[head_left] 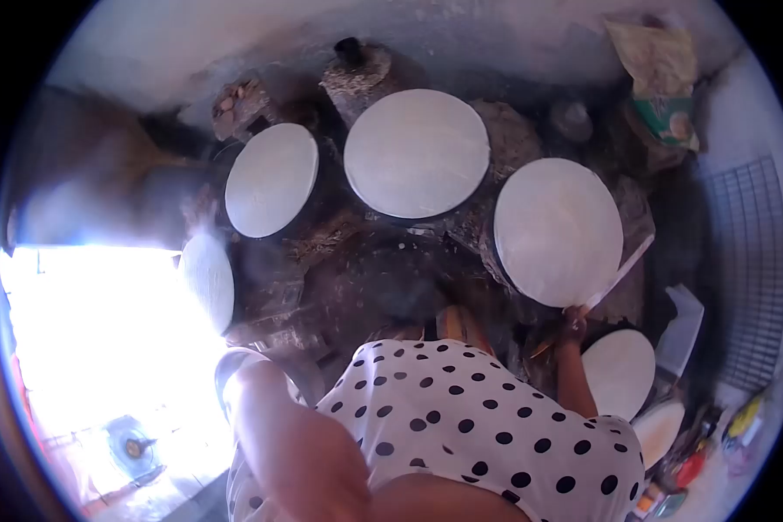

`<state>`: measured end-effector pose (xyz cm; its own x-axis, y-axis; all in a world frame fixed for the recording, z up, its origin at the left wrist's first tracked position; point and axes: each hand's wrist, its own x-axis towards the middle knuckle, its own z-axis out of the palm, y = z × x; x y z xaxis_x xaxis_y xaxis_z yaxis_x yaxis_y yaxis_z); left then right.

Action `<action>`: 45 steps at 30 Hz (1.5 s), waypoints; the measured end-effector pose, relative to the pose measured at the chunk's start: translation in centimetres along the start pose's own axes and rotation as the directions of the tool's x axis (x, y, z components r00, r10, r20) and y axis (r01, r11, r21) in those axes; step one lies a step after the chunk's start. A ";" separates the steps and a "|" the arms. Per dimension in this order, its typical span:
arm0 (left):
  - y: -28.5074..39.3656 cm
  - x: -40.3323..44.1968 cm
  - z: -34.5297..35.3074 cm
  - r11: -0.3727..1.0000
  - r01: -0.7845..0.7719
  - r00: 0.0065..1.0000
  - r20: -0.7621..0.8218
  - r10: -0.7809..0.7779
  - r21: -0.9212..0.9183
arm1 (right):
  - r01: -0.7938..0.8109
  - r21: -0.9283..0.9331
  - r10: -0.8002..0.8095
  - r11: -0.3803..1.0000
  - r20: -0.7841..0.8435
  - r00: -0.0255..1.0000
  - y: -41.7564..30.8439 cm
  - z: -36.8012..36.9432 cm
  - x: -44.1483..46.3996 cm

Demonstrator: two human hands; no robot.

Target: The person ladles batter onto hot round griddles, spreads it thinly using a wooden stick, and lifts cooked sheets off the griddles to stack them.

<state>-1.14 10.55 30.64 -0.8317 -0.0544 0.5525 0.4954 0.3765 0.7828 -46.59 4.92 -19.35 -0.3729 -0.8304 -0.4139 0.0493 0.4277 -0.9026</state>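
My right hand (574,324) is closed around the lower end of a long, flat, pale stick (622,274). The stick slants up and right along the lower right rim of a large round white disc (558,233). My left arm reaches toward the lower left, where my left hand (257,372) is washed out by glare. Its fingers do not show, and a pale curved rim (224,374) lies around it. Two more large white discs, one in the middle (418,153) and one to its left (272,180), lie in an arc before me.
Another disc (207,283) stands at the left beside a glaring opening (104,331). At right are more discs (619,372) (659,432), a wire grid (746,274) and a white sheet-like piece (680,331). A bag (665,87) rests at the back right.
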 end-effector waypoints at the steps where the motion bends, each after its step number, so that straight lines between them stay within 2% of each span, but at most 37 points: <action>1: 0.1 -0.8 0.1 1.000 0.012 1.000 -0.012 -0.012 0.013 | 0.010 -0.011 -0.010 1.000 0.014 1.000 0.6 1.4 -0.3; 3: 0.2 -3.0 0.1 0.995 0.040 0.997 -0.072 -0.034 0.087 | 0.020 -0.189 -0.011 0.982 0.047 0.999 0.9 4.7 -2.5; 4: 0.0 -4.2 0.2 0.986 0.077 0.991 -0.124 -0.059 0.145 | 0.032 -0.197 -0.024 0.980 0.043 0.999 0.3 6.5 -3.6; 5: -0.3 -5.6 0.4 0.973 0.116 0.980 -0.180 -0.080 0.198 | 0.322 -0.609 -0.276 0.725 0.172 0.946 -0.4 8.4 -4.7; 6: -0.8 -6.6 1.2 0.952 0.154 0.923 -0.383 -0.043 0.264 | 0.514 -0.824 -0.405 0.238 0.396 0.824 -0.9 9.6 -5.7; 7: -0.3 -7.0 0.3 0.905 0.251 0.906 -0.411 -0.095 0.343 | 0.522 -0.824 -0.405 0.222 0.409 0.818 -0.9 10.6 -6.3; 8: -0.3 -8.4 0.4 0.931 0.209 0.879 -0.474 -0.045 0.298 | 0.296 -0.598 -0.164 0.744 0.266 0.950 -0.8 12.0 -6.5; 9: -0.5 -9.6 0.8 0.952 0.160 0.845 -0.535 0.004 0.260 | -0.101 -0.196 0.150 0.975 0.256 0.955 -1.0 13.1 -6.4; 10: 0.4 -10.8 1.1 0.948 0.162 0.839 -0.543 0.013 0.274 | -0.163 -0.287 0.227 0.944 0.204 0.952 -1.5 14.1 -6.5; 11: 1.7 -12.3 1.8 0.926 0.203 0.816 -0.578 0.021 0.320 | -0.152 -0.295 0.220 0.943 0.212 0.952 -2.8 15.6 -7.3; 12: 2.8 -13.8 2.3 0.903 0.243 0.791 -0.611 0.027 0.355 | -0.158 -0.228 0.230 0.961 0.334 0.914 -5.1 17.4 -8.8; 13: 3.7 -15.4 2.8 0.868 0.231 0.753 -0.646 0.126 0.439 | -0.172 -0.164 0.229 0.971 0.452 0.862 -7.5 19.5 -10.3; 14: 5.2 -17.2 3.3 0.827 0.231 0.730 -0.653 0.201 0.513 | -0.120 -0.312 0.252 0.943 0.426 0.869 -9.8 22.0 -11.4; 15: 6.5 -18.4 3.5 0.778 0.242 0.703 -0.657 0.272 0.580 | -0.100 -0.349 0.272 0.932 0.487 0.830 -10.8 23.9 -11.2; 16: 8.1 -18.7 2.9 0.723 0.249 0.739 -0.609 0.288 0.645 | -0.074 -0.383 0.290 0.921 0.545 0.786 -11.9 25.9 -10.9; 17: 10.1 -19.0 2.1 0.662 0.258 0.773 -0.561 0.296 0.704 | -0.082 -0.317 0.280 0.945 0.651 0.706 -15.5 28.1 -13.1; 18: 11.9 -19.1 1.5 0.671 0.261 0.803 -0.542 0.247 0.694 | -0.052 -0.326 0.276 0.944 0.693 0.666 -17.6 29.9 -13.9; 19: 12.2 -19.5 2.1 0.640 0.290 0.776 -0.566 0.278 0.712 | -0.023 -0.330 0.272 0.944 0.732 0.625 -19.1 31.6 -14.8; 21: 11.3 -20.4 1.7 0.689 0.337 0.792 -0.589 0.160 0.641 | 0.057 -0.338 0.245 0.939 0.780 0.576 -19.3 35.1 -15.7; 23: 9.8 -20.4 1.6 0.749 0.247 0.769 -0.595 0.235 0.615 | 0.133 -0.341 0.235 0.930 0.835 0.498 -18.0 38.2 -15.8; 25: 10.0 -21.2 2.8 0.909 0.076 0.633 -0.724 0.273 0.409 | 0.149 -0.414 0.292 0.898 0.814 0.502 -16.5 41.1 -17.8; 26: 9.9 -22.1 4.1 0.935 -0.070 0.595 -0.738 0.318 0.347 | 0.158 -0.253 0.122 0.955 0.815 0.566 -14.3 42.5 -18.2; 27: 10.6 -23.0 4.7 0.947 -0.182 0.643 -0.696 0.319 0.265 | 0.181 -0.088 -0.044 0.980 0.782 0.622 -12.2 43.5 -18.2; 28: 11.3 -23.8 5.2 0.945 -0.281 0.689 -0.651 0.319 0.166 | 0.154 -0.046 -0.058 0.987 0.789 0.612 -10.2 44.1 -17.9; 29: 12.1 -23.5 5.4 0.944 -0.327 0.772 -0.587 0.246 -0.034 | 0.147 -0.062 -0.041 0.987 0.788 0.614 -10.1 44.5 -18.4; 31: 13.2 -23.2 7.2 0.960 -0.215 0.939 -0.308 0.153 -0.178 | -0.066 -0.179 0.177 0.982 0.725 0.665 -10.1 45.5 -19.6; 32: 13.6 -23.5 7.1 0.961 -0.217 0.938 -0.309 0.157 -0.173 | -0.061 -0.181 0.175 0.982 0.726 0.665 -10.4 46.6 -19.1; 34: 13.9 -24.1 7.4 0.979 -0.104 0.992 -0.084 0.091 -0.174 | 0.010 -0.179 0.128 0.984 0.741 0.659 -10.6 49.7 -16.5; 35: 14.1 -24.4 7.9 0.979 -0.109 0.991 -0.092 0.094 -0.171 | 0.043 -0.179 0.108 0.983 0.749 0.654 -10.9 51.3 -15.6; 37: 15.1 -24.9 9.2 0.993 -0.109 0.968 -0.233 0.095 -0.046 | 0.025 -0.284 0.200 0.959 0.731 0.653 -15.9 54.1 -17.0; 38: 16.2 -25.5 9.9 0.989 -0.104 0.912 -0.387 0.136 0.101 | 0.169 -0.305 0.112 0.937 0.723 0.682 -15.0 56.2 -14.8; 39: 17.4 -26.2 10.4 0.975 -0.108 0.899 -0.399 0.179 0.196 | 0.310 -0.323 0.020 0.894 0.720 0.693 -14.1 58.4 -12.7; 40: 17.4 -26.5 11.1 0.799 -0.322 0.795 -0.314 0.519 0.508 | 0.315 -0.328 0.025 0.890 0.727 0.686 -15.4 60.2 -13.0; 42: 19.7 -26.6 11.8 0.799 -0.400 0.711 -0.398 0.580 0.449 | 0.186 -0.524 0.113 0.831 0.487 0.866 -18.7 64.0 -14.8; 43: 19.3 -26.6 11.7 0.802 -0.392 0.712 -0.403 0.575 0.451 | 0.238 -0.487 0.031 0.841 0.482 0.876 -16.1 66.3 -11.4; 44: 18.7 -26.8 11.7 0.920 -0.187 0.744 -0.562 0.362 0.344 | 0.357 -0.567 -0.084 0.743 0.450 0.889 -13.9 69.1 -8.0; 45: 18.3 -27.1 11.7 0.979 0.021 0.716 -0.686 0.127 0.203 | 0.458 -0.637 -0.205 0.620 0.432 0.878 -12.0 71.9 -4.8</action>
<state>27.49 29.74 26.67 -0.3609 -0.6260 0.6913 0.4163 0.5552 0.7200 21.27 -21.94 -15.05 0.0629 -0.9713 -0.2296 -0.7308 0.1118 -0.6734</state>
